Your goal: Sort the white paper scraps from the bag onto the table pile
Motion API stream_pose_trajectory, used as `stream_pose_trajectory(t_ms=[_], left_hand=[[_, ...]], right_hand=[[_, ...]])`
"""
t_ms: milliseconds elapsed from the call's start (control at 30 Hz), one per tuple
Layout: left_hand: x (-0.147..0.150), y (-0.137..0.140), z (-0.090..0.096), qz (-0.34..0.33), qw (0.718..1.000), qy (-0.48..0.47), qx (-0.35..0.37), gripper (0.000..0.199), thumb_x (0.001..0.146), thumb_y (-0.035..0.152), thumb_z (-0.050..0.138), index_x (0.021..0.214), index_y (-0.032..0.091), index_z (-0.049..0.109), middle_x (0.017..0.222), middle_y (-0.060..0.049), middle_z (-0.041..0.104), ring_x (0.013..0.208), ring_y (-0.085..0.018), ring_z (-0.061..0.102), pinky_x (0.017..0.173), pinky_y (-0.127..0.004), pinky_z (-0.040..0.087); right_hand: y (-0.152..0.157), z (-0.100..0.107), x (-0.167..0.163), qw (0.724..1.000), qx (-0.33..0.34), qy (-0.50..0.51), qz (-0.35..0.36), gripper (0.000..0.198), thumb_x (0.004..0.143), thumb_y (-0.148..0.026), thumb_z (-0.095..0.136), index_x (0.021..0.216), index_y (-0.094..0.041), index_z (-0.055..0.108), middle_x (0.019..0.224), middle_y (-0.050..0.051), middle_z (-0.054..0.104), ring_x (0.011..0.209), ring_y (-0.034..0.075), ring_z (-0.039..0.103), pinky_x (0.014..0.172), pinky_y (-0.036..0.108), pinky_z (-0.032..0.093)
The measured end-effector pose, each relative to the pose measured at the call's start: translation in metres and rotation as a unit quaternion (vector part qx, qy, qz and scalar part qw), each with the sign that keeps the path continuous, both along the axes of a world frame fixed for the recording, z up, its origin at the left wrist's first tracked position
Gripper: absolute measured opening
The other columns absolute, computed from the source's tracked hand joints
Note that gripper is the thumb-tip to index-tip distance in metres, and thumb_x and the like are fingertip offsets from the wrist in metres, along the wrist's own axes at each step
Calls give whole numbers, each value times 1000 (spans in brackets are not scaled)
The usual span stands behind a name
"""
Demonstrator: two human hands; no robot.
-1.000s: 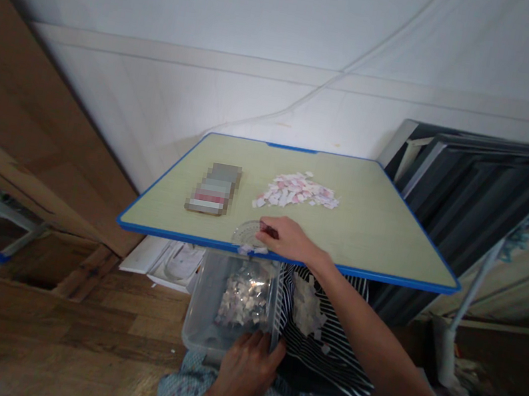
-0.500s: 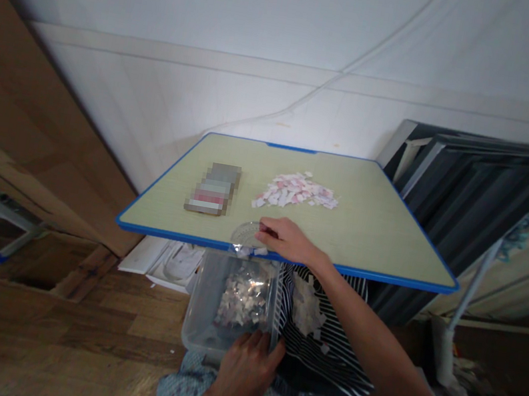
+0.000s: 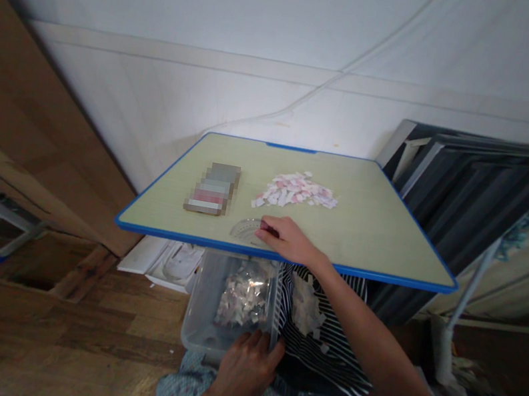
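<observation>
My right hand (image 3: 288, 238) is closed in a pinch on a clear protractor (image 3: 245, 228), which lies against the tabletop close to its front edge. Beyond it on the light green table (image 3: 370, 236) is a heap of small white and pink paper scraps (image 3: 296, 190). Below the edge, my left hand (image 3: 247, 365) has its fingers hooked over the near right rim of a clear plastic bin (image 3: 201, 322). More paper scraps (image 3: 242, 296) lie inside the bin, partly under something shiny and transparent.
A phone-shaped object (image 3: 215, 188), blurred out, lies on the table's left. Right of the bin, striped black-and-white cloth (image 3: 318, 362) carries a few scraps. Dark panels (image 3: 469, 185) lean on the wall at right; a large cardboard sheet (image 3: 44, 120) stands at left.
White scraps that were at the table's front edge by the protractor are gone from there. The protractor now lies flatter, wholly over the tabletop. My left hand has stayed on the bin.
</observation>
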State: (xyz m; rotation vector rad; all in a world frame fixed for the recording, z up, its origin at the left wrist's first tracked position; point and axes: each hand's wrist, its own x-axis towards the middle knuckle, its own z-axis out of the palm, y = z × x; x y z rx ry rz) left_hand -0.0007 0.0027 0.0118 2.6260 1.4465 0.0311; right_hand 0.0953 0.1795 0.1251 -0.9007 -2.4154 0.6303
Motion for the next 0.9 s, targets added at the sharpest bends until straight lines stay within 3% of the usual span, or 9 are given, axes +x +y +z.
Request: stream_pose_trajectory(t_ms=[233, 333, 400, 567, 700, 900], left_hand=[[1, 1, 3, 2, 1000, 6, -5, 35, 80, 20, 53, 114, 20, 46, 91, -7, 57, 83, -22, 54, 68, -33, 45], [1, 1, 2, 5, 1000, -3, 1, 35, 80, 19, 53, 114, 20, 46, 90, -7, 58, 82, -22, 54, 68, -33, 46], [1, 0, 0, 8, 1000, -9, 6, 36, 79, 19, 54, 114, 20, 47, 90, -7, 58, 82, -22, 54, 68, -34, 46], [0, 0, -5, 4, 1000, -9, 18, 39, 76, 19, 58, 114, 20, 47, 91, -7, 58, 82, -23, 54, 69, -34, 46], [0, 0, -6, 4, 1000, -7, 17, 38, 76, 19, 57, 113, 20, 47, 91, -7, 58, 82, -23, 54, 68, -34, 46], [0, 0, -4, -1, 1000, 2, 20, 37, 77, 18, 56, 113, 19, 48, 89, -7, 58, 81, -22, 54, 68, -33, 46]], right_hand=[[14, 15, 30, 994, -78, 72, 3, 22, 84, -34, 38, 71, -17, 43, 65, -1, 53, 48, 5, 45, 51, 20, 35], [41, 29, 65, 990, -57, 104, -81, 22, 80, -37, 43, 73, -16, 45, 69, 0, 54, 47, 4, 43, 48, 20, 34], [61, 33, 91, 980, -23, 123, -157, 23, 74, -38, 50, 69, -16, 48, 61, -1, 50, 43, 4, 38, 44, 20, 31], [92, 15, 135, 925, 0, 233, -301, 25, 68, -39, 52, 65, -15, 51, 53, -3, 45, 41, 6, 32, 42, 22, 26], [90, 1, 134, 942, -6, 191, -278, 28, 64, -42, 55, 64, -13, 55, 53, -2, 47, 44, 7, 35, 44, 22, 27], [85, 2, 123, 959, -34, 156, -232, 30, 60, -43, 58, 58, -13, 55, 51, -2, 48, 46, 7, 37, 45, 21, 28]])
